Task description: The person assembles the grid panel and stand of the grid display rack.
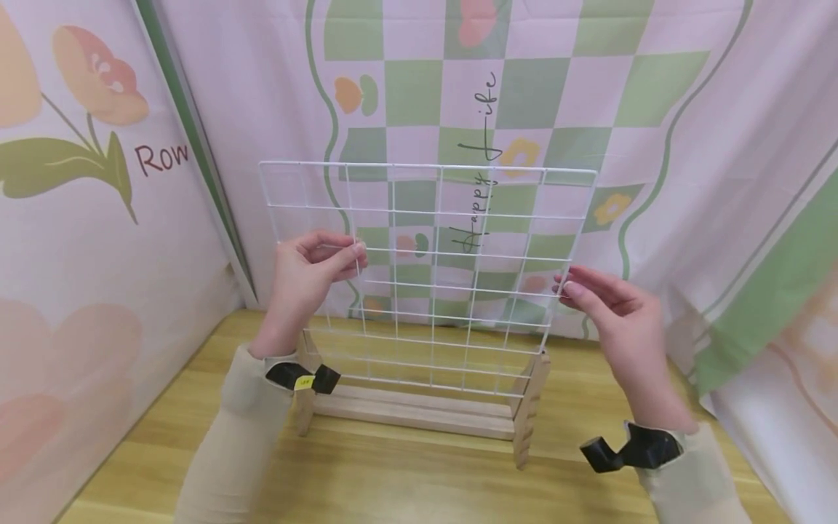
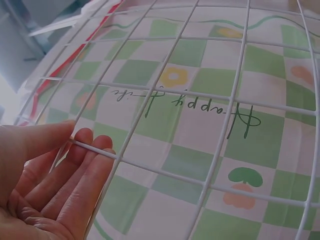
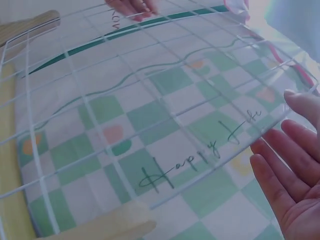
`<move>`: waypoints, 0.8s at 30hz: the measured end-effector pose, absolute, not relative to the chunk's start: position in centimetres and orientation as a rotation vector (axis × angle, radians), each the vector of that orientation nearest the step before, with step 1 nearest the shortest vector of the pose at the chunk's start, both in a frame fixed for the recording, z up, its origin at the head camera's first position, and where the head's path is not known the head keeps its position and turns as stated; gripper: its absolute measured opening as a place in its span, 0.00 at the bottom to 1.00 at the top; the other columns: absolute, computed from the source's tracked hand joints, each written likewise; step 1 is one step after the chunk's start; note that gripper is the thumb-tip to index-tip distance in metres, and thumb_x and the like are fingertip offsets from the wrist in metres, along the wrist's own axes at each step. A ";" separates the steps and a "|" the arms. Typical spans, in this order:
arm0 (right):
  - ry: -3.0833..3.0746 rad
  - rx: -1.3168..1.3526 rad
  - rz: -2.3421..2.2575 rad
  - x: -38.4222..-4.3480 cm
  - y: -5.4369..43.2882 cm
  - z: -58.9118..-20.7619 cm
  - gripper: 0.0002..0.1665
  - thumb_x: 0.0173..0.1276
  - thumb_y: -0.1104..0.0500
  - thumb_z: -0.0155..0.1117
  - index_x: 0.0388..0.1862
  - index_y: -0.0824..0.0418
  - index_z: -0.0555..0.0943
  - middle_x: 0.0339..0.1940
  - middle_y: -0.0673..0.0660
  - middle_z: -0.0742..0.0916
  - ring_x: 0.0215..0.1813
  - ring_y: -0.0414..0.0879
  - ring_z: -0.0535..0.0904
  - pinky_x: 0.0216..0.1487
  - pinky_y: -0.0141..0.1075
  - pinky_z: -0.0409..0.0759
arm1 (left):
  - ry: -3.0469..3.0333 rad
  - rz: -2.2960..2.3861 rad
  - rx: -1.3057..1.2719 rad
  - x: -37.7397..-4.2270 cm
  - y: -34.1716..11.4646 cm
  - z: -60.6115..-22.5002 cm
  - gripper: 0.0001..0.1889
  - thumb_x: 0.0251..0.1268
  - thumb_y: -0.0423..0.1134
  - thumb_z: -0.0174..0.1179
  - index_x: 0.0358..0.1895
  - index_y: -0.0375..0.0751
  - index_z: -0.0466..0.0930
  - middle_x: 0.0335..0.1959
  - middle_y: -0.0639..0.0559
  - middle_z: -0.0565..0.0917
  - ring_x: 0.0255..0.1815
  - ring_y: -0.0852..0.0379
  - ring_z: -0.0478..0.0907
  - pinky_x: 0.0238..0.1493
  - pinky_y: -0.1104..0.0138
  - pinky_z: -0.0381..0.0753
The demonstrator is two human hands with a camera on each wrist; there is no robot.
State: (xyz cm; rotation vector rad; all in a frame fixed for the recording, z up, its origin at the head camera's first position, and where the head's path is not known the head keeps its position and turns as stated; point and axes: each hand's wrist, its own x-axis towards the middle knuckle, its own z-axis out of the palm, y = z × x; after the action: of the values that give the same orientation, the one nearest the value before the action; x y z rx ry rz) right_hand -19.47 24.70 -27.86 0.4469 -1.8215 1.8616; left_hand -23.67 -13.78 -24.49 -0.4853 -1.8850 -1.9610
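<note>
A white wire grid panel stands tilted in a light wooden stand, its lower part between the two side pieces. My left hand pinches a wire in the panel's left part between thumb and fingers. In the left wrist view, that hand has its thumb on one side of the wire and fingertips on the other. At the panel's right edge, my right hand pinches the outer wire. The right wrist view shows this hand with its thumb and fingers at the edge.
The stand rests on a wood-grain tabletop. Behind it hangs a curtain with green checks and lettering. A flower-printed fabric bounds the left side, and more fabric hangs at the right.
</note>
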 end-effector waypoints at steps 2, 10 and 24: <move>-1.803 0.433 1.852 -19.5 24.4 -27.3 0.19 0.69 0.67 0.70 0.57 0.74 0.82 0.44 0.59 0.91 0.43 0.47 0.89 0.49 0.33 0.85 | -1.895 -1.955 -0.483 -23.7 -13.8 -24.7 0.09 0.63 0.32 0.73 0.41 0.30 0.86 0.37 0.42 0.90 0.37 0.49 0.89 0.42 0.60 0.88; -1.748 0.432 1.858 -20.1 23.7 -27.0 0.15 0.66 0.71 0.71 0.51 0.75 0.85 0.39 0.57 0.91 0.37 0.45 0.90 0.39 0.36 0.87 | -1.910 -1.942 -0.496 -23.7 -13.7 -26.1 0.10 0.63 0.32 0.72 0.41 0.28 0.85 0.37 0.42 0.90 0.37 0.49 0.89 0.42 0.59 0.88; -1.799 0.395 1.848 -19.9 23.5 -27.6 0.13 0.68 0.67 0.72 0.48 0.74 0.85 0.37 0.60 0.91 0.37 0.47 0.89 0.39 0.36 0.88 | -1.879 -1.794 -0.391 -22.7 -16.2 -27.2 0.18 0.59 0.37 0.77 0.48 0.31 0.86 0.37 0.43 0.90 0.34 0.51 0.89 0.40 0.62 0.89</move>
State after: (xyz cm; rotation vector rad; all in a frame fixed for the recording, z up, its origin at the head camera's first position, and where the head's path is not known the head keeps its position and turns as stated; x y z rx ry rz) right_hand -19.92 23.50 -27.56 0.3948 -1.7989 1.8482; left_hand -22.71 -16.17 -27.19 -0.3907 -1.8788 -1.7943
